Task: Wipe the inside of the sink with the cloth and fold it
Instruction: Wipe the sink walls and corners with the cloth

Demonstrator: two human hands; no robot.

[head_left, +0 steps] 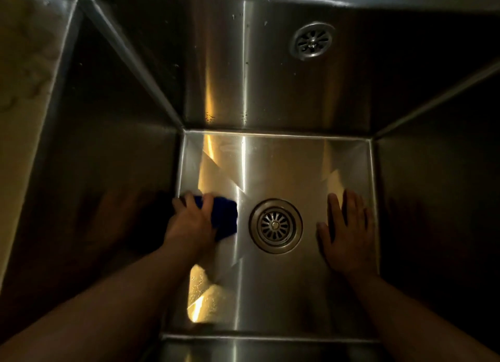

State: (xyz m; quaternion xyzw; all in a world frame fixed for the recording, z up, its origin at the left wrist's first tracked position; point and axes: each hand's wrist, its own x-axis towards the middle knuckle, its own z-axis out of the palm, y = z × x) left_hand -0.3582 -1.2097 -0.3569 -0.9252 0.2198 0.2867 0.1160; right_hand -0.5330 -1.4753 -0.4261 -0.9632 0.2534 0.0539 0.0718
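Pressing the bunched blue cloth [221, 215] against the sink [270, 294] floor's left edge, the left hand [189, 221] grips it closed while the right hand [349, 234] rests flat, empty; corners may go unwiped.

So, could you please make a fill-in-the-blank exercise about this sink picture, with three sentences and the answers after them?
1. The left hand presses a cloth of ____ colour on the sink floor.
2. The right hand lies flat and holds ____.
3. The floor drain sits ____ the two hands, while the overflow grille is on the back wall.

Missing words: blue; nothing; between
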